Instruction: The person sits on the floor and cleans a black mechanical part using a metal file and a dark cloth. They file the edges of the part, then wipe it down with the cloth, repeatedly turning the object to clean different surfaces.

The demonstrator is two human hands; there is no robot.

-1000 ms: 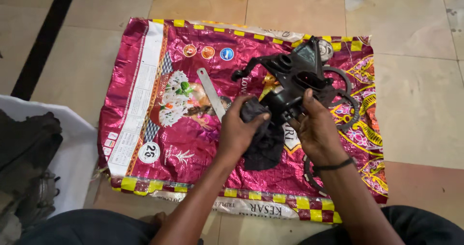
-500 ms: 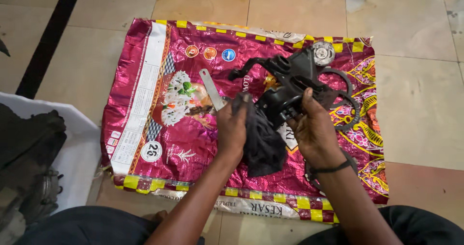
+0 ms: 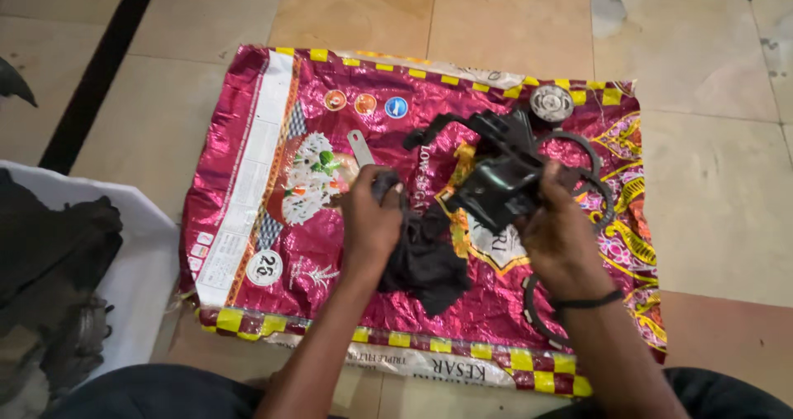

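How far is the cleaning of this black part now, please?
Done: nothing shows as finished. In hand: the right hand holds the black mechanical part over the pink sack, and the left hand grips a dark cloth. Left: the rings, round metal piece and flat metal tool lie untouched.

A glossy foil-like sack (image 3: 273, 212) lies on smooth stone tiles (image 3: 719, 196), under matt black cloth (image 3: 425, 258).

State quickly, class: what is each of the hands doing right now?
Left hand: closed around a dark cloth.
Right hand: closed on a black mechanical part, holding it above the pink sack.
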